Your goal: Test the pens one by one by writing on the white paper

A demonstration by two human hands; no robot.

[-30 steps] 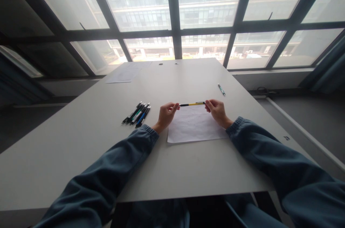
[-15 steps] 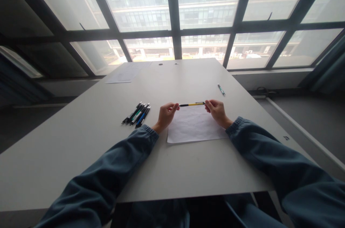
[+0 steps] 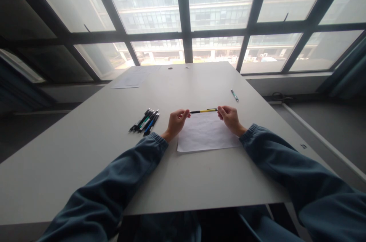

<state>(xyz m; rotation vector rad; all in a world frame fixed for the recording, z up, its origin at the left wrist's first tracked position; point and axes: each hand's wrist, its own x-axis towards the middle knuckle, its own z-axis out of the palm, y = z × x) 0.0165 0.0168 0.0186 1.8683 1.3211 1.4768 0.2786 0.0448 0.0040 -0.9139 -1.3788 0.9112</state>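
A yellow and black pen (image 3: 203, 111) is held level between both hands, just above the far edge of a white sheet of paper (image 3: 206, 133). My left hand (image 3: 176, 121) pinches its left end with closed fingers. Its right end is pinched in the closed fingers of my right hand (image 3: 229, 117). Both wrists rest near the sheet's sides on the grey table (image 3: 114, 158).
Several pens (image 3: 144, 121) lie in a bunch left of my left hand. A single green pen (image 3: 235, 95) lies further back on the right. More paper (image 3: 134, 77) sits at the table's far left corner, below the large windows.
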